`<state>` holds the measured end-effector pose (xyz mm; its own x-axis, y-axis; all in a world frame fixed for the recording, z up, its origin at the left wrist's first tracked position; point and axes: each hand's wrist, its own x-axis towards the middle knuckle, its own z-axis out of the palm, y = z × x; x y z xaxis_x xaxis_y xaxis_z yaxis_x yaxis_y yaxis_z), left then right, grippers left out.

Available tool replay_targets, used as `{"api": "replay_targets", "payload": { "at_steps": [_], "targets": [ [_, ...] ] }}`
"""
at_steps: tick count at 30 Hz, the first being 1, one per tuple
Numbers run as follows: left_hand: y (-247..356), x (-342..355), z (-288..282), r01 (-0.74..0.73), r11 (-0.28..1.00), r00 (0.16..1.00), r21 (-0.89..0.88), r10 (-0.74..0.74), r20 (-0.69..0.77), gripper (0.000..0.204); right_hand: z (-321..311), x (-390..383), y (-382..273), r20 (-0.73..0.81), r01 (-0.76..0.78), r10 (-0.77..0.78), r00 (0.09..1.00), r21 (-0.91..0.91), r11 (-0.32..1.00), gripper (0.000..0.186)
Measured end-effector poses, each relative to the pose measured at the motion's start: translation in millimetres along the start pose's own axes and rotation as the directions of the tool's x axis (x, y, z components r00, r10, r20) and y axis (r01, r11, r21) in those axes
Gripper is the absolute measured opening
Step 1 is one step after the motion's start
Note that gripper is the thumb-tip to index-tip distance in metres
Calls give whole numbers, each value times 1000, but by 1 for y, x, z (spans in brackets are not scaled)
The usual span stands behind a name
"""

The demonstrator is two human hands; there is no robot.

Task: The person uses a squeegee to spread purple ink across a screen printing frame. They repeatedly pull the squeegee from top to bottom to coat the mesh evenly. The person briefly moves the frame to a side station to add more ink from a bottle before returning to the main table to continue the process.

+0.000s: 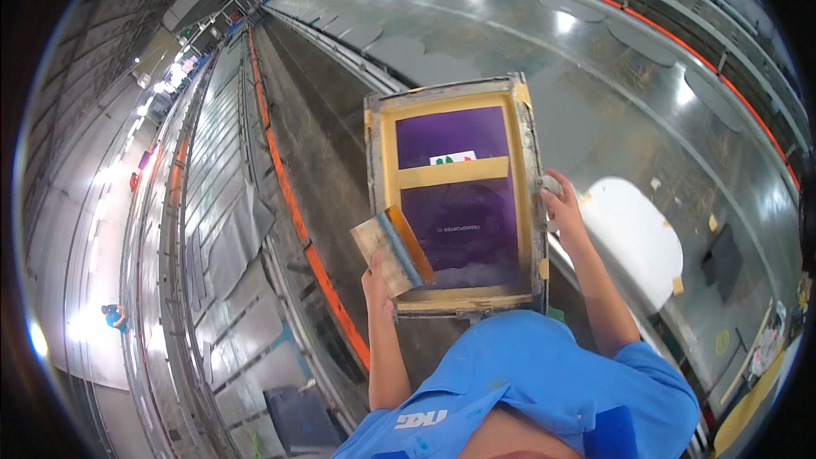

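A printing screen (455, 229) with a purple middle, yellow tape and a grimy metal frame stands upright or tilted before my body. A yellow tape strip (451, 172) crosses it, with a small white patch bearing green and red marks (450, 157) above. My left hand (376, 285) grips a squeegee (378, 251) with a wooden body and an amber blade, which overlaps the screen's lower left. My right hand (563, 208) is closed round the frame's right edge, beside a whitish piece there that I cannot make out.
Long metal printing tables (595, 59) with orange rails (295, 212) run along both sides of an aisle. A white cut panel (636, 242) and a dark piece (721, 259) lie at right, a dark sheet (302, 421) at lower left. People in blue (116, 317) and red (135, 180) are far left.
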<state>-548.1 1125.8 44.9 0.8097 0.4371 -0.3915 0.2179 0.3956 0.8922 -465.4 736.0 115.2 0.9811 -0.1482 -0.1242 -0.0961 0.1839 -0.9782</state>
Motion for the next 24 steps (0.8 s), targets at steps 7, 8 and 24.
{"api": "replay_targets", "payload": {
  "at_steps": [7, 8, 24],
  "targets": [
    [61, 129, 143, -1, 1000, 972, -10, 3, 237, 57, -37, 104, -45, -167, 34, -33, 985, 5, 999, 46],
    [69, 149, 168, -10, 998, 957, -58, 26, 289, 58, -48, 119, -51, -165, 40, -40, 985, -1, 999, 44],
    [28, 351, 483, 291, 883, 422, 368, -463, 779, 64, -192, 252, 15, -853, -128, -451, 262, -494, 860, 24]
  ]
}}
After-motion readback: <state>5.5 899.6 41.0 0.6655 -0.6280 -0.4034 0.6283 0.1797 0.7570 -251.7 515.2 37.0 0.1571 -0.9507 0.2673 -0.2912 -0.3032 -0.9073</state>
